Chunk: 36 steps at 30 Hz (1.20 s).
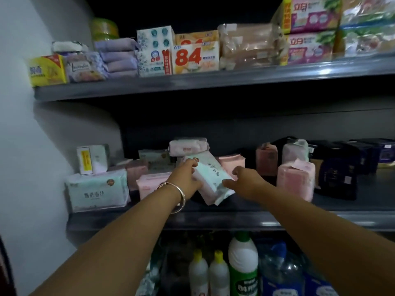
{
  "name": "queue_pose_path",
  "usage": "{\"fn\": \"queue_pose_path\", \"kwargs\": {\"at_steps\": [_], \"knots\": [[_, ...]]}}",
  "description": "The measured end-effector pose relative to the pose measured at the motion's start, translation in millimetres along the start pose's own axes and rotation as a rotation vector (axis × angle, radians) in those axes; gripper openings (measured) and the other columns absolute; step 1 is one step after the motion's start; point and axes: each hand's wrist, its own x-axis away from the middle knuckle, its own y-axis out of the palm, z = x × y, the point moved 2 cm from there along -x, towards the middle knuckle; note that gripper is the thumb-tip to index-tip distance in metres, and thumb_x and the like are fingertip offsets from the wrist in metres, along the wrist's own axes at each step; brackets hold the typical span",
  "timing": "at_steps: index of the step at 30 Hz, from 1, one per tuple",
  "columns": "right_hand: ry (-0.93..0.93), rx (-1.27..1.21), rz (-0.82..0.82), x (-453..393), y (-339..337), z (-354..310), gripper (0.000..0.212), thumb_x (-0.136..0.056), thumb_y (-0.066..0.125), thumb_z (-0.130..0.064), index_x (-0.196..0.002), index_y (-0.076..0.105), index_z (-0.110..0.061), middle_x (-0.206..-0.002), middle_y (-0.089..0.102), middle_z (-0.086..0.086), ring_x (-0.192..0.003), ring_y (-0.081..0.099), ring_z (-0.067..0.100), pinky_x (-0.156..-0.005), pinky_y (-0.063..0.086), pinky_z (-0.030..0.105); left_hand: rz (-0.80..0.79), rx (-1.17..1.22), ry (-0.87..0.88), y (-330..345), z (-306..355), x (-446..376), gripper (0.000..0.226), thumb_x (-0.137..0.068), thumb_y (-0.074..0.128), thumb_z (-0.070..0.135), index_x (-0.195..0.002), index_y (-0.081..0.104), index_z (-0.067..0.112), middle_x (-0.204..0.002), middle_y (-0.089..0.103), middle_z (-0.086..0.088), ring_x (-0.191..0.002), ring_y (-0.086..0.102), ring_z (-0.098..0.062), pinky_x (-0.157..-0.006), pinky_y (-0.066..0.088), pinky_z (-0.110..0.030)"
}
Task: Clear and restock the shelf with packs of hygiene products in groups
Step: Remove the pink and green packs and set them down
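Packs of hygiene products crowd the middle shelf [213, 218], and one mint-and-white pack [213, 178] lies tilted near its front edge, between both hands. Left hand [186, 178], a bangle [177, 195] on its wrist, curls its fingers round the pack's left side; right hand [245, 182] touches the lower right corner with thumb and loosely bent fingers, probably steadying it for a lift. Bare shelf shows just under and right of the pack. Further back, pink packs [296, 180] stand right, a larger mint pack [97, 192] sits at the left end, and a pink pack [188, 146] rests atop others behind.
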Motion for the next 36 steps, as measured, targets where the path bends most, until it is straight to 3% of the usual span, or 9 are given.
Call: {"fn": "queue_pose_path", "kwargs": {"at_steps": [6, 11, 15, 20, 24, 25, 29, 33, 36], "knots": [[0.155, -0.094, -0.026, -49.9, 18.6, 0.3, 0.073, -0.09, 0.049, -0.054, -0.135, 0.035, 0.002, -0.131, 0.05, 0.017, -0.118, 0.051, 0.029, -0.092, 0.042, 0.032, 0.052, -0.071, -0.009, 8.3, -9.6, -34.2, 0.047, -0.085, 0.06, 0.017, -0.128, 0.042, 0.02, -0.133, 0.035, -0.003, -0.118, 0.047, -0.022, -0.102, 0.041, -0.04], [0.182, -0.17, -0.06, -74.2, 30.8, 1.4, 0.07, -0.081, 0.063, -0.055, -0.126, 0.05, -0.004, -0.114, 0.058, 0.006, -0.105, 0.056, 0.021, -0.085, 0.044, 0.026, 0.081, -0.137, 0.012, 3.3, -17.7, -55.0, 0.05, -0.087, 0.055, 0.006, -0.133, 0.038, 0.01, -0.136, 0.031, -0.008, -0.118, 0.046, -0.023, -0.095, 0.036, -0.021], [0.178, -0.219, -0.089, -82.7, 38.0, 2.1, 0.077, -0.067, 0.072, -0.062, -0.121, 0.056, -0.01, -0.108, 0.063, 0.002, -0.1, 0.06, 0.019, -0.089, 0.05, 0.03, 0.042, -0.172, -0.001, 5.1, -25.0, -61.2, 0.054, -0.084, 0.059, 0.003, -0.133, 0.036, 0.008, -0.136, 0.031, -0.01, -0.117, 0.046, -0.025, -0.096, 0.036, -0.021], [0.126, -0.561, -0.073, -85.4, 54.1, -2.8, 0.074, -0.064, 0.085, -0.039, -0.126, 0.051, -0.019, -0.097, 0.065, -0.005, -0.097, 0.064, 0.019, -0.092, 0.052, 0.037, 0.027, -0.209, -0.007, 3.5, -32.8, -60.9, 0.054, -0.082, 0.06, 0.0, -0.13, 0.037, 0.008, -0.136, 0.031, -0.011, -0.114, 0.049, -0.025, -0.094, 0.038, -0.02], [0.089, -0.742, -0.104, -85.7, 62.6, -14.6, 0.109, -0.031, 0.093, -0.038, -0.127, 0.043, -0.026, -0.099, 0.072, -0.002, -0.091, 0.069, 0.02, -0.086, 0.055, 0.044, 0.043, -0.183, -0.012, -6.5, -34.7, -56.2, 0.05, -0.083, 0.054, -0.003, -0.129, 0.041, 0.009, -0.134, 0.034, -0.01, -0.112, 0.052, -0.025, -0.093, 0.039, -0.022], [0.092, -0.759, -0.102, -85.1, 60.4, -19.4, 0.105, -0.032, 0.094, -0.035, -0.124, 0.045, -0.023, -0.1, 0.072, -0.001, -0.091, 0.069, 0.021, -0.086, 0.055, 0.043, 0.057, -0.177, -0.009, -12.1, -35.9, -54.2, 0.049, -0.083, 0.052, -0.005, -0.129, 0.042, 0.008, -0.134, 0.037, -0.01, -0.113, 0.052, -0.026, -0.095, 0.04, -0.023], [0.108, -0.616, 0.049, -80.2, 34.9, -40.2, 0.064, -0.055, 0.09, -0.03, -0.107, 0.059, -0.007, -0.102, 0.066, 0.006, -0.092, 0.064, 0.025, -0.081, 0.054, 0.036, 0.152, -0.237, -0.004, -48.7, -52.0, -45.6, 0.05, -0.08, 0.047, -0.011, -0.127, 0.047, 0.008, -0.129, 0.042, -0.011, -0.118, 0.048, -0.027, -0.102, 0.04, -0.034], [-0.071, -0.356, 0.308, -71.5, 6.0, -80.7, 0.071, -0.061, 0.085, -0.039, -0.116, 0.052, -0.007, -0.112, 0.057, 0.011, -0.105, 0.055, 0.03, -0.09, 0.049, 0.042, 0.177, -0.483, -0.13, -84.2, -92.3, -37.7, 0.05, -0.086, 0.059, 0.01, -0.133, 0.041, 0.012, -0.133, 0.042, -0.01, -0.123, 0.042, -0.029, -0.102, 0.038, -0.038], [-0.277, -0.159, 0.313, -63.1, 5.7, -116.2, 0.065, -0.062, 0.084, -0.037, -0.113, 0.053, -0.011, -0.111, 0.054, 0.011, -0.104, 0.051, 0.031, -0.089, 0.047, 0.04, 0.109, -0.578, -0.265, -101.6, -116.8, -26.3, 0.06, -0.084, 0.063, 0.027, -0.138, 0.037, 0.018, -0.139, 0.037, -0.009, -0.129, 0.035, -0.029, -0.103, 0.035, -0.039]]}}
